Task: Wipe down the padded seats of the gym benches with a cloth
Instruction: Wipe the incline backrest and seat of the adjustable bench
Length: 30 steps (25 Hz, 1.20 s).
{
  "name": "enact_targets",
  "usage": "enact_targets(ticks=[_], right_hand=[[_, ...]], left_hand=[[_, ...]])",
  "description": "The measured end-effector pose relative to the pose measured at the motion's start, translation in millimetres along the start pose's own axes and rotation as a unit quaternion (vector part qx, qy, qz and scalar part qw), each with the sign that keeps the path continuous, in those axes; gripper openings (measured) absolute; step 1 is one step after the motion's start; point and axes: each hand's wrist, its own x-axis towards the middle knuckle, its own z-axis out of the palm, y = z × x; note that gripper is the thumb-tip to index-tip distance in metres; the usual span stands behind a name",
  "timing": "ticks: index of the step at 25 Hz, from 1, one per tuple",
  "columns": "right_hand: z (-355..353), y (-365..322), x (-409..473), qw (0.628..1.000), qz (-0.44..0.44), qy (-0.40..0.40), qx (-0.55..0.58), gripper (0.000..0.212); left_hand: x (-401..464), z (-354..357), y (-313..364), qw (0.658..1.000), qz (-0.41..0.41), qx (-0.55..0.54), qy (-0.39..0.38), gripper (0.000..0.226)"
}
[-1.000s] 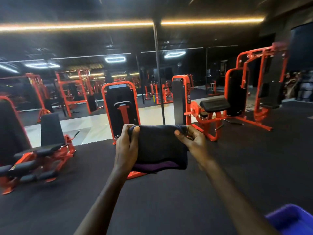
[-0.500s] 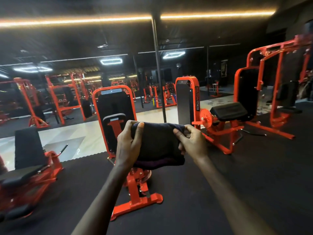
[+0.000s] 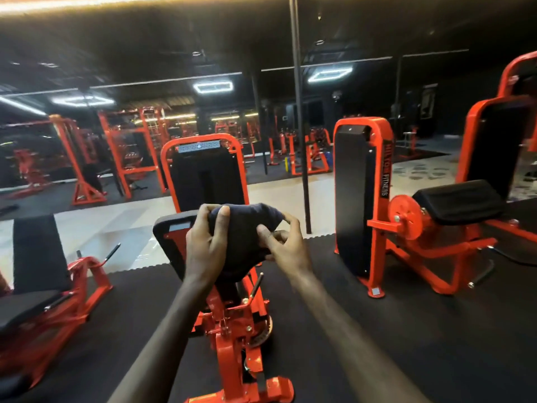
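Presently: cloth (image 3: 242, 242) bunched, gripped by left hand (image 3: 203, 248), pinched by right hand (image 3: 283, 247); seats seemingly unwiped.

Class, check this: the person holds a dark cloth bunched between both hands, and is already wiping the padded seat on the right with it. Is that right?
Not quite. The head view shows the cloth held up in the air between the left hand and right hand, well away from the padded seat on the right.
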Motion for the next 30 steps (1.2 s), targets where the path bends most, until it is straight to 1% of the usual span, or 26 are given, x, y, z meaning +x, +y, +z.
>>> enact_targets(ticks=[1,2,4,5,7,9,10,12,13,14,15,16,17,18,19,20,22,23,24,25,27,28,30], right_hand=[[14.5,16.3,28.3,0.998,0.031,-0.034,0.049,0.076],[27.8,34.6,56.3,0.991,0.061,-0.064,0.104,0.085],[48.9,73.7,109.6,0.965,0.127,-0.092,0.211,0.094],[53.9,91.8,134.1,0.951,0.152,-0.108,0.247,0.094],[62.9,137.3,190.2,0.928,0.188,-0.151,0.285,0.091],[74.6,181.3,251.3,0.92,0.207,-0.156,0.294,0.081],[82.9,199.7,284.6,0.917,0.217,-0.161,0.295,0.076],[103.4,227.7,339.8,0.921,0.212,-0.166,0.283,0.068],[115.5,235.0,360.5,0.926,0.205,-0.169,0.269,0.065],[131.1,244.1,384.2,0.928,0.204,-0.178,0.255,0.063],[148.2,254.2,406.4,0.927,0.198,-0.202,0.246,0.059],[165.9,263.7,423.7,0.927,0.181,-0.233,0.231,0.052],[184.1,271.9,437.5,0.925,0.155,-0.281,0.204,0.043],[202.0,281.5,448.2,0.913,0.12,-0.348,0.174,0.038],[218.1,290.0,455.1,0.89,0.082,-0.424,0.149,0.038],[228.5,294.8,458.1,0.863,0.047,-0.487,0.125,0.04],[242.8,311.0,459.7,0.816,-0.039,-0.568,0.098,0.052],[248.9,319.3,464.6,0.796,-0.066,-0.593,0.102,0.057],[253.4,325.8,470.1,0.778,-0.066,-0.615,0.106,0.061],[259.6,330.8,475.8,0.758,-0.057,-0.64,0.11,0.064],[282.1,334.0,488.7,0.709,-0.039,-0.69,0.139,0.069],[300.9,330.2,493.1,0.677,-0.014,-0.722,0.145,0.072],[343.3,319.5,495.8,0.636,0.026,-0.756,0.15,0.081]], left_hand=[[17.8,20.8,-24.5,1.0,-0.008,-0.013,-0.025,0.018],[34.1,42.0,-48.8,0.997,-0.012,-0.023,-0.067,0.016],[60.8,82.6,-102.3,0.988,-0.007,-0.032,-0.153,0.016],[73.0,99.4,-130.8,0.982,-0.012,-0.035,-0.183,0.017],[104.6,125.6,-195.1,0.974,-0.044,-0.033,-0.22,0.021],[143.5,140.7,-254.6,0.966,-0.076,-0.021,-0.247,0.026],[163.5,148.0,-279.1,0.967,-0.087,-0.01,-0.239,0.024],[190.6,156.7,-316.9,0.979,-0.101,0.013,-0.175,0.017],[200.9,157.4,-330.4,0.986,-0.092,0.043,-0.129,0.015],[213.9,156.6,-347.4,0.99,-0.07,0.097,-0.08,0.013],[227.7,152.5,-363.7,0.985,-0.039,0.166,-0.038,0.013],[241.0,144.1,-381.6,0.972,-0.01,0.233,0.0,0.012],[252.7,132.7,-396.8,0.955,0.008,0.296,0.033,0.012],[261.3,120.9,-410.8,0.933,0.008,0.353,0.068,0.012],[265.5,108.5,-424.4,0.909,-0.009,0.404,0.105,0.013],[264.5,98.1,-434.8,0.884,-0.049,0.443,0.144,0.019],[257.0,87.2,-446.5,0.83,-0.18,0.48,0.219,0.041],[256.8,87.9,-449.4,0.807,-0.246,0.471,0.256,0.051],[256.7,92.8,-448.4,0.785,-0.303,0.462,0.282,0.056],[257.2,98.2,-445.1,0.768,-0.336,0.457,0.295,0.06],[260.5,102.5,-445.5,0.759,-0.364,0.444,0.308,0.064],[260.8,102.7,-446.7,0.751,-0.373,0.44,0.321,0.063],[257.2,99.2,-445.2,0.746,-0.386,0.431,0.33,0.055]])
